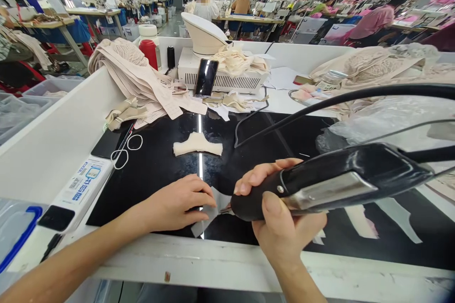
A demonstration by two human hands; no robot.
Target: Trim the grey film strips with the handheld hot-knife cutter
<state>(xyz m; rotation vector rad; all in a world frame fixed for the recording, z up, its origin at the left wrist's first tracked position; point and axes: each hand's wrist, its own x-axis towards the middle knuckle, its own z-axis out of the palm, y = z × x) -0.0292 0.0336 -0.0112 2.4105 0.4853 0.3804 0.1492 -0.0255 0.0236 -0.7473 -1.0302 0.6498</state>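
My right hand (pixel 280 218) is wrapped round a black corded hand tool (pixel 320 180) with a metal lever along its side. A narrow metal tip (pixel 226 209) points left from its rounded nose and meets a thin translucent piece of fabric (pixel 209 225). My left hand (pixel 186 199) lies over that piece from the left, fingers bent downward, thumb apart from them. Part of the fabric is hidden under the hand. Beyond both hands, a cream padded fabric piece (pixel 197 144) rests on the black work surface (pixel 149 189).
A phone (pixel 206 78) leans against a white vented box (pixel 223 75). Beige fabric strips (pixel 142 75) are heaped at left; lace and plastic bags (pixel 384 113) fill the right. The tool's thick cable (pixel 341 99) arches rightward. Cut scraps (pixel 360 220) lie right of my hand.
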